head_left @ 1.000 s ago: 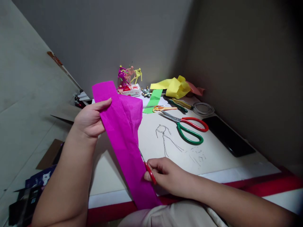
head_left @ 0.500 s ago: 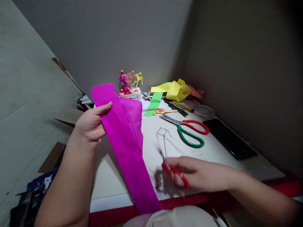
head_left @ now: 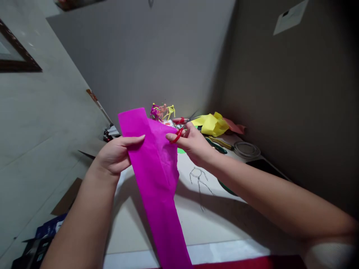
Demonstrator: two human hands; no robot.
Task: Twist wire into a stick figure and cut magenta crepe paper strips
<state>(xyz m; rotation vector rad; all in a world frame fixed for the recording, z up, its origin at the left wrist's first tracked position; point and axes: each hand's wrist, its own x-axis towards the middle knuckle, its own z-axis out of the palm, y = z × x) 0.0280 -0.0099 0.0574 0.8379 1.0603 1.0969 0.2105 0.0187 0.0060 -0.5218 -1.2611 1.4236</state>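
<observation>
Grey walls [head_left: 140, 56] close in on the far corner, and the pale worktop [head_left: 134, 231] runs up into it, with a red band [head_left: 246, 262] along its near edge. Both arms are up over the board, and the big story is the magenta crepe paper [head_left: 151, 179]: a long creased strip held in the air above the middle of the worktop, its lower end running down out of view past the near edge, its top reaching toward the far corner. Left hand [head_left: 114, 155] has it at the strip's left edge, thumb lying across the front, fingers out of sight behind, a firm pinch. Right hand [head_left: 193, 144] comes in from the right at the strip's upper right edge, closed round the red-handled scissors [head_left: 179, 129], blades pointing up and away toward the far corner; whether they're parted is too small to call, and whether that hand touches the paper I can't tell. Behind them, yellow paper [head_left: 211, 125] bunches by the far wall, with a pink scrap [head_left: 235, 128] beside it, then a coil of cable [head_left: 246, 150], a pencilled stick figure [head_left: 199, 183], and small wire figures [head_left: 162, 112] at the far edge.
</observation>
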